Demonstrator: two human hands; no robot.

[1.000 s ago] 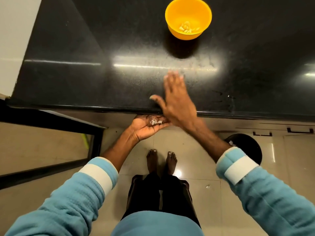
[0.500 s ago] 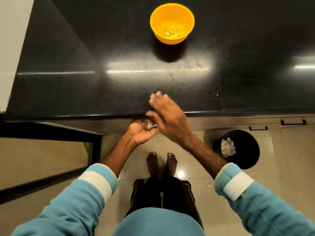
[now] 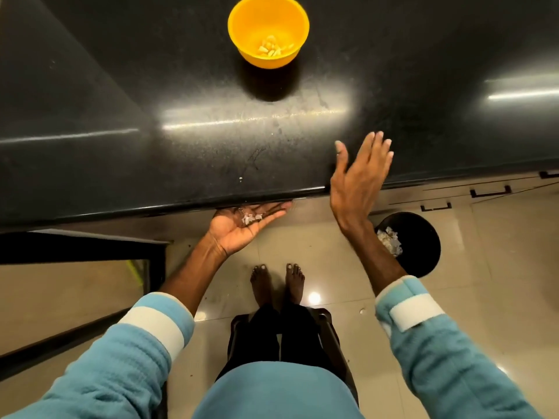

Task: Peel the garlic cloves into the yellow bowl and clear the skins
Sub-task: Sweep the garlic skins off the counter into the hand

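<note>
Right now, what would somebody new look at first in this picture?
The bright yellow bowl at the far side of the black counter catches the eye first, with peeled garlic in its bottom. Next come the two hands at the near edge: the left hand palm up just under it with bits of skin, the right hand open above it. On the floor to the right stands a black bin with white scraps inside.

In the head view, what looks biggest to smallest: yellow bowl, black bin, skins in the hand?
1. yellow bowl and black bin: about alike; bin is farther, partly hidden.
2. garlic skins on the left hand: smallest.
</note>
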